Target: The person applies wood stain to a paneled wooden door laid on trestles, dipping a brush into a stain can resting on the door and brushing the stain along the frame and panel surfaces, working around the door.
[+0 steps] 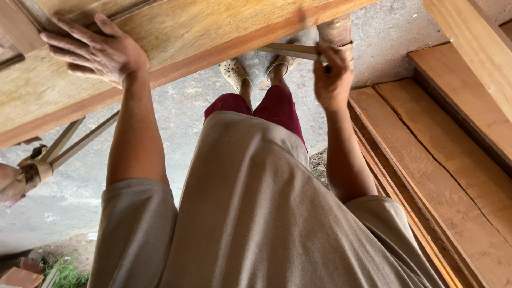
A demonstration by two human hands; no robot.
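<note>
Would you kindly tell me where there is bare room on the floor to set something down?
Bare concrete floor lies left of the legs, between the door under the left hand and the weeds. The right is crowded with stacked planks; the right hand holds a strip above the feet.

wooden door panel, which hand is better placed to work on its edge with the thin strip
Right. The right hand already grips the thin strip at the door panel edge; the left hand lies flat on it.

A wooden door (176, 37) rests on trestles (32, 170) over concrete floor (181, 106); planks (442, 176) lie alongside.
</note>
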